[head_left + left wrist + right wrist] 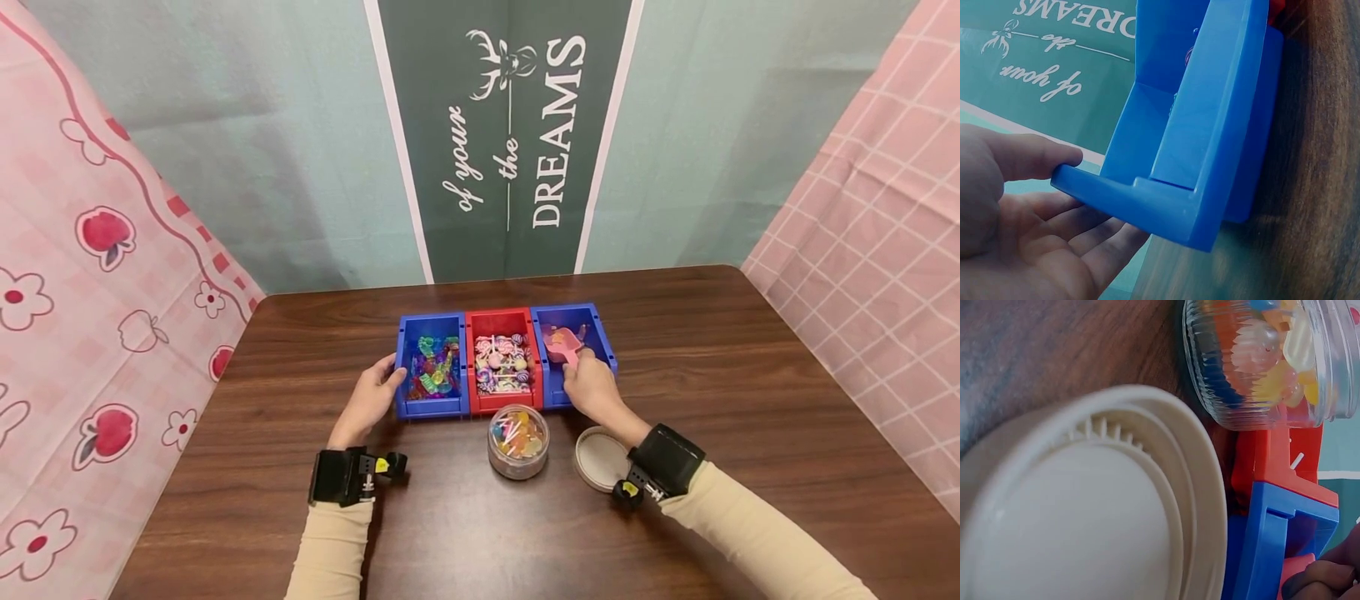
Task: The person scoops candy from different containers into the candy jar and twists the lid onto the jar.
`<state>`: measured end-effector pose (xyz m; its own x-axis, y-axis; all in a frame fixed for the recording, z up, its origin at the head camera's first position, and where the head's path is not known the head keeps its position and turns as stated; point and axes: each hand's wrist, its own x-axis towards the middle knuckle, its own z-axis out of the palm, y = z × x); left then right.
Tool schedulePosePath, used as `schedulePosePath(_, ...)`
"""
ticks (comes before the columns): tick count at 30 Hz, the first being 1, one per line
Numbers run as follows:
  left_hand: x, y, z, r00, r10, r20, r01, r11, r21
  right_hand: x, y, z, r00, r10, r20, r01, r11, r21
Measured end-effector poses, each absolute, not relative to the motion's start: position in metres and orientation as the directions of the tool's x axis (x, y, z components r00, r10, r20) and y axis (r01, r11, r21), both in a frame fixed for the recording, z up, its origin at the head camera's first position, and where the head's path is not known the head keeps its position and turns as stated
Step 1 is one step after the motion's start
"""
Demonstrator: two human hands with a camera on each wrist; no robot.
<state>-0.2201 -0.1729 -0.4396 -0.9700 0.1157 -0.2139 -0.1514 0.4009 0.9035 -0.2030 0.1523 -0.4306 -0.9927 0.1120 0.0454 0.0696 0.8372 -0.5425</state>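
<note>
My left hand (pixel 369 402) grips the outer side wall of the left blue bin (pixel 432 408), thumb over its edge and fingers outside, as the left wrist view shows. Clear, coloured trinkets (pixel 437 371) lie in that bin. In the right blue bin (pixel 553 390), my right hand (pixel 596 392) holds the handle of a small pink scoop (pixel 561 343). Something yellowish-orange sits in the scoop; more small pieces beside it are hard to make out. In the right wrist view, fingers (pixel 1325 578) show only at the lower right edge.
Between the blue bins, a red bin (pixel 501 403) holds lollipop-like pieces. In front stands an open clear jar (pixel 517 465) of mixed colourful pieces. Its likely lid, off-white and round (pixel 602 461), lies beneath my right forearm. Everything is on a brown wooden table (pixel 465 542), with cloth hanging around.
</note>
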Motion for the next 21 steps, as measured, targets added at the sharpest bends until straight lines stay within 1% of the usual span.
schedulePosePath(12,-0.2204,-0.1716,-0.4391,-0.976,0.113,-0.186,-0.127,0.396,0.909,-0.1993,0.1524,-0.4307,-0.986,0.166,0.018,0.115,0.747,-0.655)
schedulePosePath(21,-0.2209,-0.174,-0.4402,-0.972,0.11,-0.206,-0.145,0.408,0.901,-0.1949,0.1582,-0.4304,-0.984,0.174,-0.028,0.146,0.722,-0.676)
